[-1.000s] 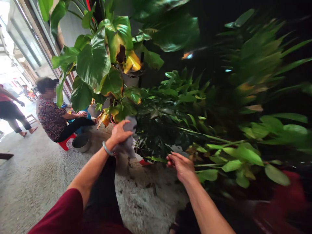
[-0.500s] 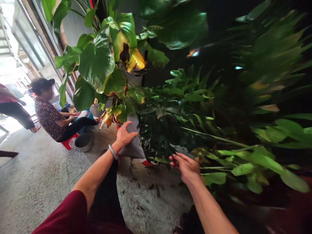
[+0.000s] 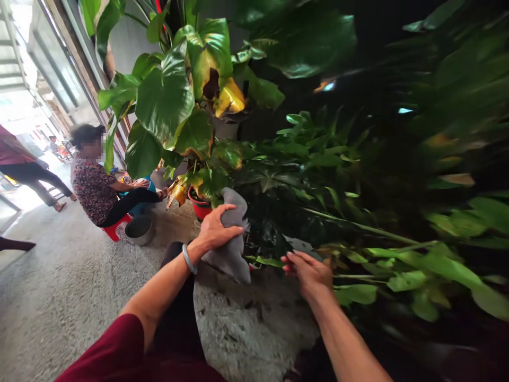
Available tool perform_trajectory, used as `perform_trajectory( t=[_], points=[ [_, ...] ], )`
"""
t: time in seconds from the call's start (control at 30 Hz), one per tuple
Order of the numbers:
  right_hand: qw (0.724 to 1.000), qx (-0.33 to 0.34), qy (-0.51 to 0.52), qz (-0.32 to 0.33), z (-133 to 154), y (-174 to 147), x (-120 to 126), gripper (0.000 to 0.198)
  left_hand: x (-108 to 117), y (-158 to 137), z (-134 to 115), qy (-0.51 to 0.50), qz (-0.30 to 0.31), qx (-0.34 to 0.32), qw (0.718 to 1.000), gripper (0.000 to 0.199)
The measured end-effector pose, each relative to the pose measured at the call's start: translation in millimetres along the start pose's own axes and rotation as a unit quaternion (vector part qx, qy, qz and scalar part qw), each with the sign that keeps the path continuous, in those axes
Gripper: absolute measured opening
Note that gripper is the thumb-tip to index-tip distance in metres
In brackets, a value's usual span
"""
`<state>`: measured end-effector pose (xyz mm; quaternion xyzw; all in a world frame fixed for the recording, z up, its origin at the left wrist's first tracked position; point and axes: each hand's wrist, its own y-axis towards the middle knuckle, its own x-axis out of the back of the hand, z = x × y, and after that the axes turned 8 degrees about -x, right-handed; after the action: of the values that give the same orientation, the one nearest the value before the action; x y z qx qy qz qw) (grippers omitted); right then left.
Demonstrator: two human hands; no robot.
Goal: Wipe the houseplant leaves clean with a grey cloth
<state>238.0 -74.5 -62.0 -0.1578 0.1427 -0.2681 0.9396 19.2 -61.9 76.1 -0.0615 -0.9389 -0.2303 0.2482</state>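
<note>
A grey cloth [image 3: 234, 254] hangs in folds from my left hand [image 3: 217, 228], whose fingers and thumb are closed on it; a pale bangle sits on that wrist. To the right, my right hand [image 3: 310, 270] is closed in a pinch at the tip of a dark green leaf [image 3: 281, 241] low in the foliage. The exact grip is partly hidden by the fingers. Between the two hands, a narrow light green leaf [image 3: 268, 261] sticks out under the plants. Behind the cloth stands a red pot [image 3: 199, 208] with a large-leaved plant [image 3: 165, 101], some leaves yellow and browned.
Dense potted greenery [image 3: 318, 143] fills the right side, with long stems [image 3: 366, 229] reaching toward me. At left, a person [image 3: 95, 183] sits on a red stool [image 3: 117, 228] beside a grey basin [image 3: 140, 229]. Another person [image 3: 32, 164] stands farther back on the concrete floor [image 3: 79, 286].
My left hand has moved slightly right and down with the cloth, which now hangs lower and uncovers the red pot. My right hand stays pinched at the leaf. The view has shifted a little.
</note>
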Motion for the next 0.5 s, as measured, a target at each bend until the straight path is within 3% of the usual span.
perform_trajectory(
  t=[0.13, 0.23, 0.37, 0.5],
  points=[
    [1.0, -0.014, -0.016, 0.005, -2, 2, 2, 0.036, -7, -42, 11, 0.003, 0.152, 0.037, 0.988, 0.057],
    [0.999, -0.014, -0.028, 0.008, -2, 1, 4, 0.035, 8, -58, -15, -0.044, 0.198, -0.018, 0.979, 0.054],
    [0.999, -0.011, -0.039, 0.012, -2, -1, 1, 0.037, 9, -24, -57, -0.059, 0.156, -0.136, 0.977, 0.057],
    [0.999, -0.017, -0.044, 0.022, -1, -3, 1, 0.036, -21, 15, -44, 0.004, 0.165, -0.174, 0.971, 0.058]
  ],
)
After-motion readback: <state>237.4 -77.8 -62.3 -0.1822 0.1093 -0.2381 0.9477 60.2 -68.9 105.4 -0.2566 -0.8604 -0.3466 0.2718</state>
